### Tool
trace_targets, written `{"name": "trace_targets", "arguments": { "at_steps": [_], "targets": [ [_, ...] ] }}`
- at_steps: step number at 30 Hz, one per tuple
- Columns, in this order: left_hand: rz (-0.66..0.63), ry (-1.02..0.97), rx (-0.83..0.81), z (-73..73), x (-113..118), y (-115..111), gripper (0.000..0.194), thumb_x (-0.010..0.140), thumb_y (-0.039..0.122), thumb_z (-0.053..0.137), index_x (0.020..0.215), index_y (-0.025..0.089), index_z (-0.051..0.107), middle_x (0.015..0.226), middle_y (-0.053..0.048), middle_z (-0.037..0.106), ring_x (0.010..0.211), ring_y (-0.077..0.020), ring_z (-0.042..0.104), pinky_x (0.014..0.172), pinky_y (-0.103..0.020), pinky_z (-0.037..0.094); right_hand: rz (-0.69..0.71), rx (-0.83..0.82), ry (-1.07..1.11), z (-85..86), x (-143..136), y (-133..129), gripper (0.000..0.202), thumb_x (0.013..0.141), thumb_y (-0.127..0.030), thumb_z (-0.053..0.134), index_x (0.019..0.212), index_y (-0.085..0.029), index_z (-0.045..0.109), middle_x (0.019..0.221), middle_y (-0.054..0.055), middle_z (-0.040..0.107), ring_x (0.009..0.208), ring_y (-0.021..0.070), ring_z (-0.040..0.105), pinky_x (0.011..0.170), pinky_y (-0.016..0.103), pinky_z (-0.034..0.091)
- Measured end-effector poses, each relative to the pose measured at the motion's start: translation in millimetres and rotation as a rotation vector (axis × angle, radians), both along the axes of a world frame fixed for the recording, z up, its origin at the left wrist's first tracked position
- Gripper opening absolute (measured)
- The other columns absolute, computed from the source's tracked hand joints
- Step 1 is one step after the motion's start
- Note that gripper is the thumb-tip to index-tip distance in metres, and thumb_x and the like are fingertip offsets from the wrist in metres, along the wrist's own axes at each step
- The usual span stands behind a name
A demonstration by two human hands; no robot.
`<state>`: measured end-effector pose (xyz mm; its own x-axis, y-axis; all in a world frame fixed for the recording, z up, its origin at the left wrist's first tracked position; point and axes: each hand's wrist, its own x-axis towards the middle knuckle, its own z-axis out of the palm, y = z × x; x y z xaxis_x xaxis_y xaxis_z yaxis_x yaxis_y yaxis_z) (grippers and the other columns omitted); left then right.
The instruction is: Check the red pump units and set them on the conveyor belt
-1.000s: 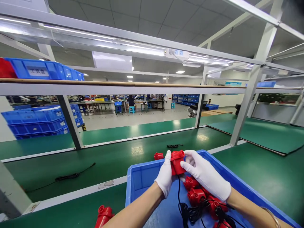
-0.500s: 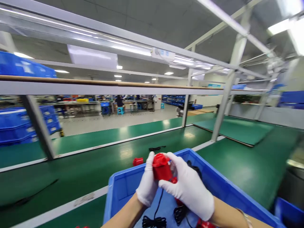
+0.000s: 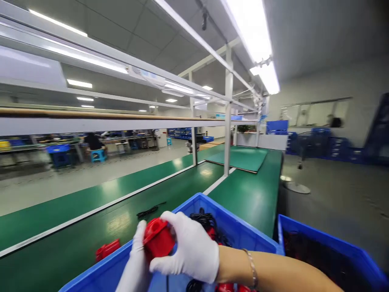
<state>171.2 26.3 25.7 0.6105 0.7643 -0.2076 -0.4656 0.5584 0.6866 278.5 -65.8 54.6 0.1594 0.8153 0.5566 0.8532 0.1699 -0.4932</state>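
Observation:
A red plastic part (image 3: 158,239) is held between my two white-gloved hands above a blue bin (image 3: 243,225). My left hand (image 3: 136,255) presses against its left side. Fingers and thumb of my right hand (image 3: 190,249) wrap round its right side. Below the part a dark cable hangs down. Coiled black cables (image 3: 205,221) and more red parts (image 3: 225,287) lie in the bin. Another red part (image 3: 107,249) rests on the green surface left of the bin.
A black cable (image 3: 150,210) lies on the green bench (image 3: 255,202). White posts (image 3: 227,121) rise from it. A second blue bin (image 3: 331,239) stands at the right. Far left, a person (image 3: 93,141) sits on a blue stool.
The view has turned to the right, bringing the second blue bin and the far wall into sight. Both hands still hold the red part over the bin.

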Motion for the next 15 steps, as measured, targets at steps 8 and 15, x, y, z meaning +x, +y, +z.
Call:
{"name": "trace_targets", "arguments": {
  "at_steps": [8,15],
  "targets": [
    [-0.429,-0.224,0.202,15.8,4.7,-21.8,0.068,0.077,0.079,0.048,0.058,0.015,0.059,0.064,-0.008,0.063,0.073,-0.0239,0.064,0.074,-0.034,0.050,0.169,0.087,-0.061,-19.6,0.4,-22.8,0.073,0.079,-0.026,0.070,0.142,-0.031,0.035,0.101,0.002,0.060,0.077,0.0141,0.060,0.070,0.027,0.053],
    [-0.302,-0.166,0.318,17.1,-7.0,-16.2,0.064,0.078,0.079,0.047,0.064,0.017,0.057,0.065,-0.002,0.056,0.068,-0.0182,0.055,0.073,-0.030,0.043,0.198,0.170,-0.137,-17.2,5.3,-22.9,0.063,0.088,-0.034,0.063,0.143,-0.034,0.032,0.095,0.000,0.063,0.078,0.0144,0.064,0.070,0.025,0.056]
  ]
}}
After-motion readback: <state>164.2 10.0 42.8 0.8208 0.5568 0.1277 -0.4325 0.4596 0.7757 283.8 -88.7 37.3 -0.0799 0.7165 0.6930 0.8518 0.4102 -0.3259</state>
